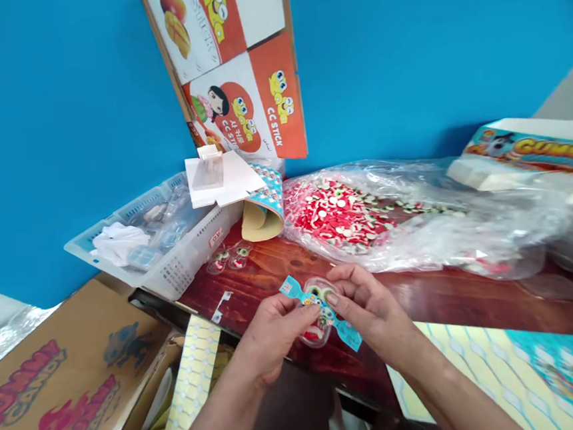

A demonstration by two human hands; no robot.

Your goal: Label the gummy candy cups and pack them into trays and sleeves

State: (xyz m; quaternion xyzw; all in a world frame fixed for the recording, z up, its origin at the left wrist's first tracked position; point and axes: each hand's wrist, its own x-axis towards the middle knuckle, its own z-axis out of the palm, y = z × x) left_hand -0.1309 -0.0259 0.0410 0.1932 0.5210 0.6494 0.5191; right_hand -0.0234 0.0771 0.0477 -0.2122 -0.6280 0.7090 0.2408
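Over the front edge of the dark red wooden table (265,265), both my hands hold a small clear plastic candy pack (316,334) with red, white and green gummies inside. A blue printed sticker label (348,335) lies slantwise across the pack, both its ends sticking out past the sides. My left hand (271,330) is closed on the pack's left side, its thumb on the label. From the right, my right hand (369,308) grips the pack, thumb pressed near its top right; some of its fingers are hidden behind. Two similar filled packs (240,258) lie on the table behind my left hand.
Behind my hands, a large clear bag (337,217) of loose gummies spreads out. A white plastic basket (180,258) stands left, beside a rolled label sheet (263,220). Label sheets (460,360) lie right; a cardboard box (80,380) stands lower left. A printed carton (244,78) rises behind.
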